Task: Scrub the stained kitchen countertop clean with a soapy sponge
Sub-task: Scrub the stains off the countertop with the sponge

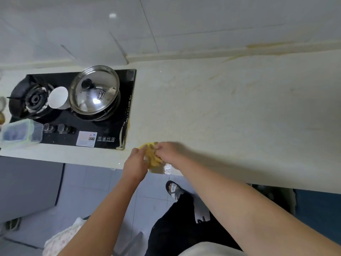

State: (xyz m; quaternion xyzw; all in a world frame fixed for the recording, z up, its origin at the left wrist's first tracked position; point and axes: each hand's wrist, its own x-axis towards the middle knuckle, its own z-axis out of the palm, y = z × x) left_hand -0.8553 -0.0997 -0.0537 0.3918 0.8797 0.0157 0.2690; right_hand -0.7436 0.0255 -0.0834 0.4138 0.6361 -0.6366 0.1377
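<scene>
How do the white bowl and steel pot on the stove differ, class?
The steel pot is shiny metal; the white bowl is plain white. The pot is bigger than the bowl. The pot wears a lid; the bowl is uncovered. Both sit on the black stove.

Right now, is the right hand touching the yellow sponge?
Touching. The head view shows the right hand with fingers curled over the yellow sponge at the front edge of the countertop, no gap between them.

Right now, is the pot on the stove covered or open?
Covered: the steel lid sits knob-up on the pot on the gas hob.
</scene>
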